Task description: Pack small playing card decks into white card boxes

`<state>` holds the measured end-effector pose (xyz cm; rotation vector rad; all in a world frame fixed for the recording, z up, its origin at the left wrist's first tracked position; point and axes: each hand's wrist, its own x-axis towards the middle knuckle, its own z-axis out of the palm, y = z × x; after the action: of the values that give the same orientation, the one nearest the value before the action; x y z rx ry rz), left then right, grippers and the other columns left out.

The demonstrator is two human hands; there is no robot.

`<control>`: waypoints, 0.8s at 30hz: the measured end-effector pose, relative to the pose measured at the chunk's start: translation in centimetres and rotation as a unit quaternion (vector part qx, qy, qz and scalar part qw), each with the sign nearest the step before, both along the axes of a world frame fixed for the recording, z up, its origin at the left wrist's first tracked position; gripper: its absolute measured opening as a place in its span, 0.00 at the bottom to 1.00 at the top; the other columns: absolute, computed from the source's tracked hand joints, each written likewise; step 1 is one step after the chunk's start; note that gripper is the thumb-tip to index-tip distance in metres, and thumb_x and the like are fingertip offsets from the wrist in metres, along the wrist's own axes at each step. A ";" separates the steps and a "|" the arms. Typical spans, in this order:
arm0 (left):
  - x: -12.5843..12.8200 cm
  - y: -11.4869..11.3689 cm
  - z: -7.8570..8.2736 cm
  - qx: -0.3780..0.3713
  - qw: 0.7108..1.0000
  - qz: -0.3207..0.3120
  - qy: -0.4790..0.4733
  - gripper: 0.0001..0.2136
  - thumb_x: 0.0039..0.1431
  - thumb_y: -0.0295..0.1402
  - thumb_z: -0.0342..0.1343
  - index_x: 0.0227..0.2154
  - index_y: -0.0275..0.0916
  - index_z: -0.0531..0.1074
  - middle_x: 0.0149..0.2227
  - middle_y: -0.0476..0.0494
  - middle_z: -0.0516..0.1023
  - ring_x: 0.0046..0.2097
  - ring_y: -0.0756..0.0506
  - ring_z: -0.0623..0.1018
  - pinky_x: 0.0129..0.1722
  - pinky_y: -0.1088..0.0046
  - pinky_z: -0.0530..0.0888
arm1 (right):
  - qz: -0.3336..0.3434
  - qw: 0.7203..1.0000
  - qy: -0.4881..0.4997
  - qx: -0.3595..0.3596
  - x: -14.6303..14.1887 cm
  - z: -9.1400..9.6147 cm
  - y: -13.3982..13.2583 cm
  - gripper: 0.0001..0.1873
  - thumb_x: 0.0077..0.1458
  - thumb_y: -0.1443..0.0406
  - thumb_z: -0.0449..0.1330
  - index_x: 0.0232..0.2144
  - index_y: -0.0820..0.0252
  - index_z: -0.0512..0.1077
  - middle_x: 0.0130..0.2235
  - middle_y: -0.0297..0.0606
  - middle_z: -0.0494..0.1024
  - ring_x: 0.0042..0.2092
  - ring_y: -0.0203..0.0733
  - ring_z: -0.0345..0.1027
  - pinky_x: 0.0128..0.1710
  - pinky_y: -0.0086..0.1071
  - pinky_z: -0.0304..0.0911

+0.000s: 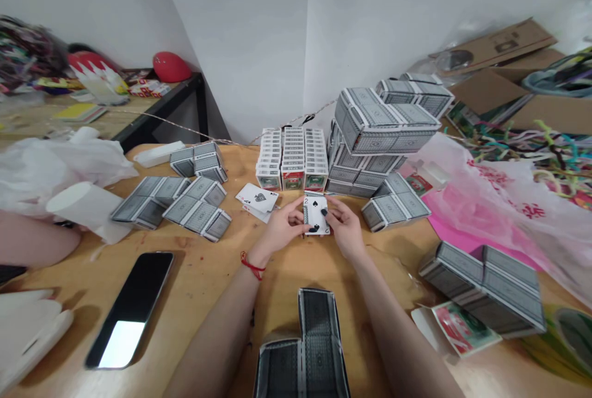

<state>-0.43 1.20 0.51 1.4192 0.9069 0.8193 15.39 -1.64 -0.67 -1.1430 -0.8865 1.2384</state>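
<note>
Both of my hands meet over playing cards (316,216) at the middle of the table, the top one a two of spades. My left hand (287,223) grips their left edge, thumb on the face. On the opposite edge, my right hand (345,225) pinches them with a dark-nailed thumb. Whether this is a full deck I cannot tell. Just left of them lie a few loose cards (259,197) with an ace of spades uppermost. Rows of card boxes (292,160) stand right behind my hands. Nearest my body is an L-shaped block covered in card backs (319,336).
More card-covered blocks sit at left (198,207) and right (485,287), with a tall stack (383,126) behind. A phone (132,308) lies front left. An opened card box (462,327) is at right, near pink plastic bags (481,194). A paper roll (87,210) stands left.
</note>
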 end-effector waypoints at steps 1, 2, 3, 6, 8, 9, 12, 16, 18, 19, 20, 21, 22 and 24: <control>0.0 0.0 0.0 -0.001 1.000 0.000 0.000 0.36 0.42 0.29 0.60 0.56 0.34 0.54 0.26 0.50 0.72 0.26 0.54 0.69 0.28 0.77 0.68 | -0.001 1.000 -0.002 0.001 0.0 0.0 0.0 0.29 0.43 0.59 0.60 0.49 0.60 0.64 0.23 0.31 0.70 0.20 0.32 0.58 0.18 0.27 0.58; 0.0 0.0 0.1 -0.002 1.000 0.001 0.001 0.36 0.42 0.29 0.60 0.56 0.34 0.54 0.26 0.50 0.72 0.26 0.54 0.69 0.28 0.77 0.68 | -0.003 1.000 -0.005 0.003 0.1 0.0 0.0 0.29 0.43 0.59 0.60 0.49 0.60 0.64 0.23 0.30 0.70 0.21 0.32 0.58 0.19 0.26 0.57; 0.0 0.0 0.1 -0.002 1.000 0.003 0.004 0.36 0.42 0.29 0.60 0.56 0.34 0.54 0.26 0.50 0.72 0.26 0.54 0.69 0.28 0.77 0.67 | -0.004 1.000 -0.008 0.005 0.1 -0.1 0.0 0.29 0.43 0.59 0.61 0.49 0.60 0.64 0.23 0.30 0.70 0.21 0.32 0.59 0.19 0.26 0.56; 0.0 0.0 0.1 0.001 1.000 0.007 0.012 0.35 0.42 0.29 0.60 0.55 0.33 0.55 0.26 0.50 0.72 0.26 0.54 0.69 0.28 0.78 0.67 | -0.003 1.000 -0.016 0.007 0.1 0.0 0.0 0.28 0.43 0.59 0.60 0.49 0.61 0.64 0.23 0.30 0.70 0.22 0.32 0.58 0.20 0.25 0.53; 0.0 0.0 -0.1 0.003 1.000 0.004 0.010 0.35 0.43 0.29 0.60 0.55 0.33 0.55 0.26 0.50 0.71 0.26 0.54 0.69 0.29 0.78 0.67 | -0.002 1.000 -0.019 0.007 0.1 0.0 0.0 0.28 0.44 0.59 0.60 0.49 0.61 0.64 0.22 0.30 0.70 0.22 0.31 0.57 0.20 0.25 0.52; 0.0 0.0 -0.2 0.005 1.000 0.001 0.008 0.34 0.43 0.29 0.60 0.55 0.34 0.55 0.27 0.50 0.71 0.27 0.54 0.69 0.29 0.77 0.67 | -0.004 1.000 -0.019 0.008 0.1 0.0 0.0 0.29 0.44 0.59 0.60 0.49 0.61 0.63 0.22 0.29 0.70 0.21 0.30 0.56 0.20 0.24 0.51; -0.1 0.1 -0.5 0.016 1.000 -0.008 -0.005 0.34 0.43 0.30 0.60 0.55 0.37 0.55 0.29 0.50 0.70 0.29 0.53 0.70 0.30 0.77 0.68 | -0.009 1.000 -0.013 0.011 0.0 -0.1 0.0 0.31 0.44 0.60 0.59 0.52 0.59 0.60 0.22 0.28 0.70 0.20 0.30 0.55 0.20 0.24 0.52; -0.2 0.2 -0.4 0.028 0.999 -0.018 -0.035 0.33 0.42 0.30 0.61 0.53 0.39 0.55 0.32 0.48 0.69 0.32 0.52 0.71 0.31 0.78 0.68 | 0.007 1.000 -0.009 -0.004 -0.1 0.0 0.0 0.26 0.43 0.58 0.60 0.45 0.61 0.65 0.25 0.32 0.72 0.23 0.33 0.61 0.22 0.26 0.56; -0.2 0.1 -0.1 0.018 0.998 -0.033 -0.054 0.31 0.45 0.32 0.60 0.53 0.38 0.54 0.32 0.47 0.69 0.30 0.52 0.70 0.28 0.78 0.68 | 0.012 1.000 -0.005 -0.011 -0.2 0.1 0.0 0.23 0.42 0.57 0.61 0.41 0.60 0.67 0.26 0.34 0.73 0.24 0.34 0.62 0.23 0.27 0.57; -0.1 0.1 0.0 0.010 0.998 -0.035 -0.060 0.29 0.48 0.33 0.58 0.53 0.38 0.54 0.31 0.47 0.69 0.29 0.52 0.70 0.27 0.78 0.68 | 0.012 1.000 0.001 -0.013 -0.2 0.2 0.0 0.22 0.42 0.57 0.61 0.40 0.60 0.67 0.26 0.34 0.74 0.24 0.35 0.63 0.24 0.28 0.58; 0.0 0.0 0.1 0.003 0.998 -0.027 -0.062 0.27 0.50 0.33 0.55 0.53 0.38 0.55 0.31 0.46 0.70 0.28 0.52 0.70 0.26 0.79 0.67 | 0.011 1.000 0.008 -0.013 -0.3 0.3 0.0 0.21 0.41 0.58 0.61 0.39 0.59 0.67 0.26 0.34 0.74 0.24 0.35 0.63 0.24 0.28 0.59; 0.1 0.0 0.1 -0.002 0.998 -0.009 -0.058 0.24 0.52 0.33 0.53 0.52 0.38 0.56 0.30 0.47 0.70 0.28 0.52 0.69 0.26 0.79 0.67 | 0.010 1.000 0.014 -0.013 -0.4 0.3 -0.1 0.20 0.41 0.58 0.61 0.38 0.59 0.67 0.26 0.34 0.73 0.24 0.35 0.64 0.25 0.28 0.59; 0.2 0.0 0.1 -0.005 0.999 0.015 -0.050 0.22 0.53 0.33 0.51 0.51 0.38 0.57 0.30 0.47 0.71 0.28 0.52 0.69 0.26 0.78 0.67 | 0.011 1.000 0.019 -0.012 -0.4 0.4 -0.2 0.19 0.42 0.59 0.61 0.37 0.59 0.68 0.25 0.33 0.73 0.24 0.35 0.64 0.25 0.28 0.59; 0.6 0.0 -0.2 0.004 0.998 0.063 -0.031 0.17 0.53 0.31 0.49 0.48 0.38 0.62 0.32 0.47 0.72 0.30 0.51 0.70 0.29 0.77 0.68 | 0.013 1.000 0.023 -0.009 -0.6 0.5 -0.3 0.16 0.42 0.60 0.60 0.36 0.59 0.68 0.24 0.31 0.71 0.24 0.33 0.62 0.25 0.27 0.58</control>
<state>0.14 1.23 0.35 1.3462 0.9536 0.9557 14.82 -1.93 -0.20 -1.1167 -0.8587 1.2914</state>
